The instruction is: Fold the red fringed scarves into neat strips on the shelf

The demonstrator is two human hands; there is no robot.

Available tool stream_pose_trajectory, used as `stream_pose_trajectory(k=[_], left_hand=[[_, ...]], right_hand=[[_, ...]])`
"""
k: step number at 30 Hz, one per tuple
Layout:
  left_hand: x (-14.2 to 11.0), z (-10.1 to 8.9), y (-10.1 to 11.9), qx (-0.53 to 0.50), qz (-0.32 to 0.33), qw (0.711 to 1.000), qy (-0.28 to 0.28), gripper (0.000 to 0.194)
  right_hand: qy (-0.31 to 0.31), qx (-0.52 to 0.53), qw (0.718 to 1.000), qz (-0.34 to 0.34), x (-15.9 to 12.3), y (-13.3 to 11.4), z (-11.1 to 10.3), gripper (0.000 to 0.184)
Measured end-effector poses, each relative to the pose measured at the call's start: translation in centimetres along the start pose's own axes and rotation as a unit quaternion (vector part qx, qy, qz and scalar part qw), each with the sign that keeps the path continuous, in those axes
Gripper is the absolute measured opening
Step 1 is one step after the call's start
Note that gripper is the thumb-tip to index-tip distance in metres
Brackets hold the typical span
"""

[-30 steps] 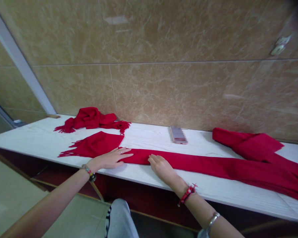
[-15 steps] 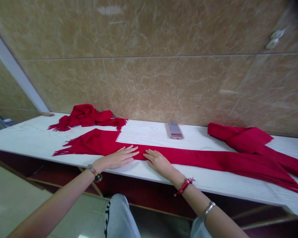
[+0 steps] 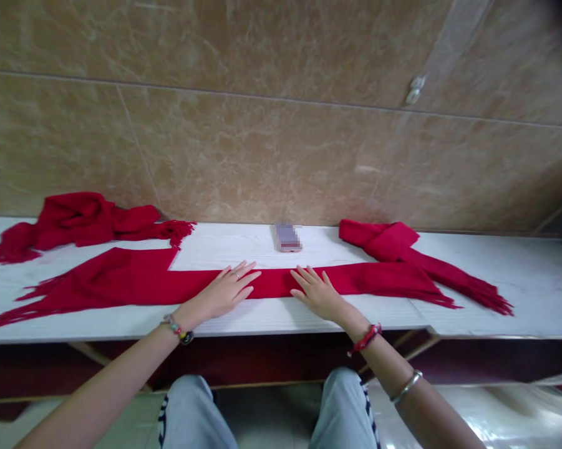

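A long red fringed scarf [image 3: 271, 284] lies stretched along the front of the white table [image 3: 243, 321]. It is a narrow band through the middle and right, and wider at its left end. My left hand [image 3: 222, 292] rests flat on the band, fingers spread, a ring on one finger. Farther right, my right hand [image 3: 320, 292] also presses flat on it with fingers apart. A stretch of red cloth shows between the two hands. Neither hand grasps anything.
Behind on the left lies a crumpled red scarf [image 3: 87, 219]. Another folded red scarf [image 3: 383, 242] sits at the back right, its fringe reaching forward. A phone [image 3: 287, 238] lies near the tiled wall [image 3: 262, 156]. Dark shelves are under the tabletop.
My view has swung to the right, showing the scarf's fringed right end. My hands have moved apart along the cloth, the right one farther right. Both stay flat.
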State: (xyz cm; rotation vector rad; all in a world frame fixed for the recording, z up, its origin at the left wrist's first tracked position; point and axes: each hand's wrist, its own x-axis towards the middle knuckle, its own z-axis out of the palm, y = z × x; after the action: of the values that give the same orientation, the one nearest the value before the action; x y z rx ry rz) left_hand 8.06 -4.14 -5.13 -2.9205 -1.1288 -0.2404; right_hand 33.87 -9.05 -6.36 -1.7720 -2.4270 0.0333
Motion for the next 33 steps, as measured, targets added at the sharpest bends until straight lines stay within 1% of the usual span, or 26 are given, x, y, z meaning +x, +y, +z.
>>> stream_pose_trajectory(k=[2,3,5,7,10,12,14,16,18,20,21,23,25,27,29,30,31,33], left_hand=[[1.9,0.9,1.2,-0.004,0.016,1.000,-0.019,0.045],[2.6,1.4,1.5,-0.002,0.026,0.999,-0.031,0.046],[3.4,2.2,1.4,0.009,0.046,0.998,-0.049,0.045],[3.6,2.8,0.7,0.023,0.060,0.996,-0.059,0.044],[3.5,3.0,-0.3,0.036,0.067,0.994,-0.083,0.045],[3.7,2.7,-0.3,0.036,0.059,0.992,-0.103,0.045],[4.4,2.3,0.5,0.036,0.040,0.992,-0.111,0.046],[5.8,1.8,2.1,0.035,0.037,0.994,-0.098,0.046],[7.6,1.6,4.1,0.027,0.062,0.995,-0.071,0.045],[9.4,1.8,5.8,0.013,0.091,0.995,-0.048,0.045],[10.1,2.0,6.3,0.008,0.107,0.993,-0.047,0.045],[11.0,2.8,6.8,0.002,0.136,0.989,-0.063,0.044],[11.3,3.7,6.5,-0.002,0.159,0.984,-0.076,0.045],[11.1,4.2,6.0,-0.004,0.170,0.983,-0.074,0.045],[10.8,4.3,5.7,-0.005,0.172,0.983,-0.067,0.045],[10.7,4.3,5.7,-0.005,0.171,0.983,-0.065,0.045],[10.7,4.2,5.8,-0.005,0.169,0.984,-0.063,0.045],[10.6,4.0,5.9,-0.006,0.165,0.984,-0.063,0.045]], right_hand=[[-0.012,-0.008,1.000,0.009,-0.5,1.3,0.4,0.054],[-0.015,-0.016,1.000,0.005,-0.8,1.9,0.6,0.054],[-0.013,-0.046,0.999,-0.001,-1.8,3.2,0.8,0.054],[-0.007,-0.088,0.996,0.014,-3.0,4.7,0.6,0.053],[0.001,-0.144,0.989,0.033,-5.0,7.7,-0.9,0.052],[0.015,-0.165,0.986,0.038,-5.9,10.0,-2.3,0.052],[0.042,-0.168,0.983,0.067,-6.3,12.1,-3.5,0.052],[0.064,-0.160,0.978,0.118,-6.1,13.7,-4.1,0.052],[0.052,-0.146,0.975,0.158,-5.6,14.8,-3.8,0.051],[0.013,-0.135,0.977,0.165,-5.2,15.6,-3.0,0.048],[-0.003,-0.133,0.978,0.160,-5.2,16.0,-2.5,0.047],[-0.014,-0.138,0.979,0.148,-5.5,17.0,-1.4,0.045],[-0.009,-0.152,0.980,0.132,-6.2,18.2,-0.8,0.044],[-0.011,-0.162,0.978,0.133,-6.8,19.5,-0.6,0.043],[-0.021,-0.162,0.974,0.157,-7.1,20.0,-1.0,0.043],[-0.018,-0.158,0.972,0.175,-7.1,19.8,-1.3,0.043],[-0.007,-0.152,0.971,0.187,-6.9,19.2,-1.7,0.044],[0.036,-0.139,0.975,0.171,-6.1,16.9,-2.4,0.047]])
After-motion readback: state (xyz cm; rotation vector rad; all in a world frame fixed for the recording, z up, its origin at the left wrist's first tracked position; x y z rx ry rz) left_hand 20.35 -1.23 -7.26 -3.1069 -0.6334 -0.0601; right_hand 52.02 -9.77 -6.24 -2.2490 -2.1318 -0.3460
